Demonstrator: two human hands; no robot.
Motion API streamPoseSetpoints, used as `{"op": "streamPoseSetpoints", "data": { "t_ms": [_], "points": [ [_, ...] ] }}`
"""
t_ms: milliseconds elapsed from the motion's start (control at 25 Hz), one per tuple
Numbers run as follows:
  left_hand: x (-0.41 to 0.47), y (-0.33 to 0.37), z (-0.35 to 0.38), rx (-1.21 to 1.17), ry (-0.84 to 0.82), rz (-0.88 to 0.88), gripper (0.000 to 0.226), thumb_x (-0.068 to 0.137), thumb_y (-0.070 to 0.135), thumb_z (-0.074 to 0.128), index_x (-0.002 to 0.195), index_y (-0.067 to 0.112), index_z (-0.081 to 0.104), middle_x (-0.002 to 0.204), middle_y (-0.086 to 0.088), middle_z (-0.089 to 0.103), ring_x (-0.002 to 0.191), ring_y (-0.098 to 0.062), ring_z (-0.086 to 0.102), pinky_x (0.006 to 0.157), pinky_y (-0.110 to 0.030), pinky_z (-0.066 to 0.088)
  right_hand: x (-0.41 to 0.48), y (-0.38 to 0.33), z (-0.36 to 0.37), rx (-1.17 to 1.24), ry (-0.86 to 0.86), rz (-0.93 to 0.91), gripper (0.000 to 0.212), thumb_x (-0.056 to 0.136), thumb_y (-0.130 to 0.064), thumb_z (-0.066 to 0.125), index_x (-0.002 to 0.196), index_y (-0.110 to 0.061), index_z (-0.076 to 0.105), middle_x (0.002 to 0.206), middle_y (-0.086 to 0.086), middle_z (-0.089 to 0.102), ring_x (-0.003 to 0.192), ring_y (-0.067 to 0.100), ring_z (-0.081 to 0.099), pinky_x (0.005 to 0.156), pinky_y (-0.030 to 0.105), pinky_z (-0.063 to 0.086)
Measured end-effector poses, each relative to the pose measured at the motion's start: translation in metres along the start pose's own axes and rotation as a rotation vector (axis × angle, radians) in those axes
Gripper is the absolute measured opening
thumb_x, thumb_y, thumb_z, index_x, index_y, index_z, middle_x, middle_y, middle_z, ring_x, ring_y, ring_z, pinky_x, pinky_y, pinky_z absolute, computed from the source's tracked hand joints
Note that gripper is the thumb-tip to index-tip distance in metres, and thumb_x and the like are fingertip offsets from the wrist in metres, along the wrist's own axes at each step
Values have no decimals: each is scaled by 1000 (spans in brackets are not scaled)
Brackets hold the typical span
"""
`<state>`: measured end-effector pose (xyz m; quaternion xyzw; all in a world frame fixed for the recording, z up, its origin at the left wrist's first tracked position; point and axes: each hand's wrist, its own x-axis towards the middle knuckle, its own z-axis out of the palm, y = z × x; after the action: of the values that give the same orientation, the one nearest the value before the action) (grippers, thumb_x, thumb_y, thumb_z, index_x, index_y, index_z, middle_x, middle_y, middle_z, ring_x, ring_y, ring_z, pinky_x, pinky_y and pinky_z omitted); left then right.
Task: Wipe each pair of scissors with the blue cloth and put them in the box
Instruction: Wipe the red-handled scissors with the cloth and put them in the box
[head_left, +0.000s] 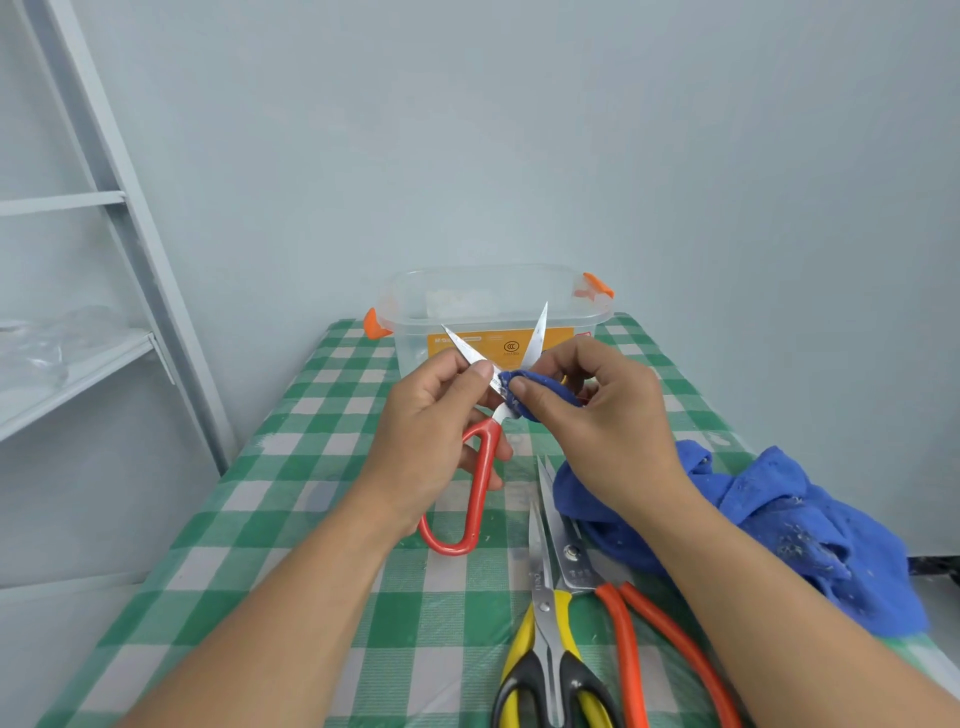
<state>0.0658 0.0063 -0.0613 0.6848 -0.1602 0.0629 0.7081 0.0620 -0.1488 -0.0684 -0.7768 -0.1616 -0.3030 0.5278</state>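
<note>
I saw the green-checked table (291, 519) bearing the clear box (410, 335) at its far end. Nearer me lay the yellow-handled scissors (544, 618) just beside the orange-handled scissors (572, 554), with the blue cloth (779, 530) heaped on the right.

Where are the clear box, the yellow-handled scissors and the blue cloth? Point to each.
clear box (411, 332), head view, front wall.
yellow-handled scissors (544, 606), head view, pivot screw.
blue cloth (779, 517), head view, bunched part on table.

yellow scissors (546, 644) handles cropped (bottom edge), box label (467, 344) illegible
</note>
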Motion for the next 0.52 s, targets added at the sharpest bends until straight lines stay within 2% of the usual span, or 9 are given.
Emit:
{"op": "streamPoseSetpoints", "data": {
  "t_ms": [120,200,320,360,520],
  "points": [
    [0,-1,-2,5,-11,1,19,103,18,51,97,7,65,75,2,65,54,-24,64,42,-40,56,0,-1,-2,0,-1,-16,20,87,-11,74,75,-23,64,72,-3,68,72,29,64,63,46,52],
    [0,-1,-3,-6,-20,-5,20,104,19,50,99,6,65,76,2,67,54,-24,63,42,-40,55,-1,-2,-5,37,44,1,20,87,-5,72,76,-19,63,70,-4,67,69,26,64,60,40,51],
    [0,-1,-3,-26,-34,-11,19,103,19,50,98,7,65,77,2,68,54,-25,62,42,-39,55,1,-4,-15,188,118,100,18,90,-2,70,79,-12,61,67,-10,67,61,7,63,57,21,51],
    [0,-1,-3,-30,-37,-15,18,103,18,52,98,9,66,79,1,69,55,-25,63,43,-39,55,3,-3,-20,199,140,110,17,91,-2,69,80,-13,61,68,-12,68,63,3,64,59,18,51],
    [1,-7,-4,20,-60,-31,10,94,13,67,102,7,68,84,-7,70,56,-21,63,43,-36,55,7,0,-27,214,130,105,13,92,-6,70,84,-14,64,74,-8,73,70,7,68,65,22,54]
  ]
}}
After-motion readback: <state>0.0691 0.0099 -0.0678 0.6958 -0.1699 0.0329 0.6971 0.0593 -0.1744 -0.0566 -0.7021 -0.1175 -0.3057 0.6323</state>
